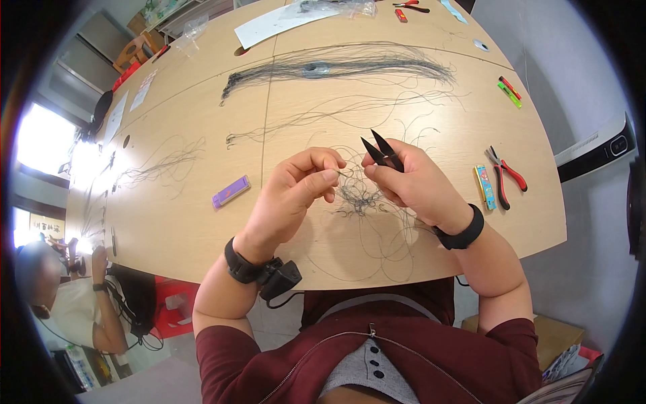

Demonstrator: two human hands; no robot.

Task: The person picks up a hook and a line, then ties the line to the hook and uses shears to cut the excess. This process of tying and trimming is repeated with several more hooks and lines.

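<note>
Head view: tangled strands lie on the table between the hands.

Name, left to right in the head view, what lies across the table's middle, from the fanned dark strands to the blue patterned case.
Fanned dark strands → purple case → left hand → right hand → blue patterned case.

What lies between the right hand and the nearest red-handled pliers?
In the head view, a small blue patterned case lies between the right hand and those pliers, close beside them.
</note>
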